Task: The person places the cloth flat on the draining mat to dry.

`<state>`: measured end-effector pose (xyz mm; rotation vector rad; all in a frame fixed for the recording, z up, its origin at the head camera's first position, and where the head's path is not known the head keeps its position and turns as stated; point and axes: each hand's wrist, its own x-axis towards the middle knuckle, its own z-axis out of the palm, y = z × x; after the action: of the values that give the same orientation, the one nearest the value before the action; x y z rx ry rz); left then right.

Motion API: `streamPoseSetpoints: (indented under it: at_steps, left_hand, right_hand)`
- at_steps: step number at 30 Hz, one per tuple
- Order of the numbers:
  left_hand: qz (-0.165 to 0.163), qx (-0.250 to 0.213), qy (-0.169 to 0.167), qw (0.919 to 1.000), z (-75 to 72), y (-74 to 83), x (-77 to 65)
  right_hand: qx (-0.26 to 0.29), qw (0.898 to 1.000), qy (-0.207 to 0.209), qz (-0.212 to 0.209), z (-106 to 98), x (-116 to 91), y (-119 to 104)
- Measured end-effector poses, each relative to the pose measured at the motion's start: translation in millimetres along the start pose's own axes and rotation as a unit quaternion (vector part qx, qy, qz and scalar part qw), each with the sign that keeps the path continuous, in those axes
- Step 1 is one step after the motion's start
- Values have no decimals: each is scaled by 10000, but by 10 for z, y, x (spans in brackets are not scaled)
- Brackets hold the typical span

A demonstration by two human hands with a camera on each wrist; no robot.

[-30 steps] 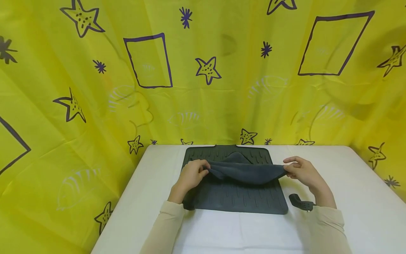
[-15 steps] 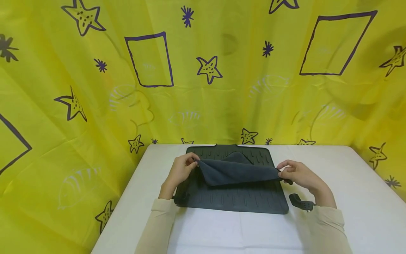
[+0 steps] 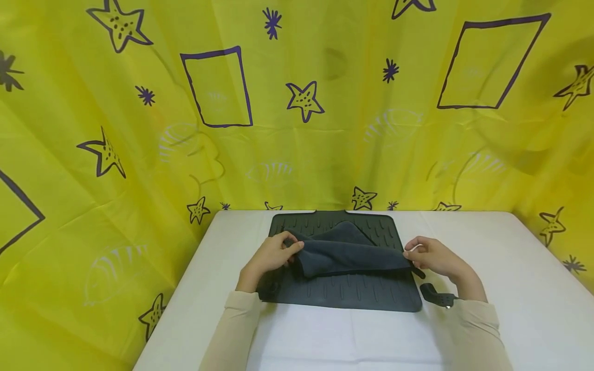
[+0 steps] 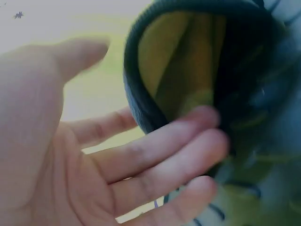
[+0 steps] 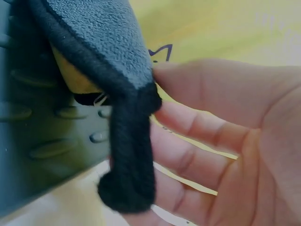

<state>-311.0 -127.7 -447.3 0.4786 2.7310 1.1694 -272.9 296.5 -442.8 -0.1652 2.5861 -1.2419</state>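
Note:
A dark blue-grey cloth [image 3: 357, 259] with black edging is held folded over a dark ridged mat [image 3: 343, 296]. My right hand [image 3: 436, 256] pinches its right corner between thumb and forefinger. In the right wrist view a black strip of edging [image 5: 131, 155] hangs down from that corner. My left hand [image 3: 274, 253] is at the cloth's left end. In the left wrist view its thumb stands apart from the cloth edge [image 4: 134, 89], and the loosely extended fingers reach against and behind it. A peaked part of the cloth lies behind the front fold.
The mat lies on a white table [image 3: 478, 237], which runs on to both sides and in front. Behind and at the sides hangs a yellow curtain [image 3: 343, 144] with drawn stars and frames. A black wrist mount [image 3: 436, 296] sticks out from the right sleeve.
My left hand first moved left along the cloth, then came back right and slightly down, and its end of the cloth dropped. My right hand moved slightly left and down, still pinching its corner.

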Motion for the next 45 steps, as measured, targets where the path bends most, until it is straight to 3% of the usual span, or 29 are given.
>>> streamPoseSetpoints:
  at_steps: [7, 13, 17, 20, 26, 31, 34, 41, 45]
  left_hand:
    - [96, 152, -363, 9992, 83, 103, 6]
    - [-87, -409, 54, 9991, 29, 79, 12]
    - [-353, -710, 432, 9959, -76, 25, -5]
    - [-477, -813, 504, 9943, -150, -15, -20]
    - [-540, -810, 95, 9952, -265, -69, -63]
    - [-595, -339, -606, 9958, -308, -139, -91]
    - [-613, -166, -858, 9943, -308, -169, -94]
    - [-573, -150, -764, 9953, -282, -220, -72]
    - [-645, -391, -831, 9937, -274, -212, -72]
  right_hand:
    - [55, 9999, 94, -64, 56, 22, -43]
    - [159, 9997, -66, -152, 103, 40, -50]
    - [289, 9983, -358, -354, 128, 67, -51]
    - [380, 9961, -621, -499, 156, 81, -74]
    - [399, 9922, -1039, -567, 204, 102, -100]
    - [373, 9887, -1317, -608, 232, 116, -106]
    - [282, 9892, -1289, -631, 247, 127, -103]
    - [72, 9958, -739, -530, 287, 164, -105]
    - [111, 9958, -769, -476, 320, 176, -110]
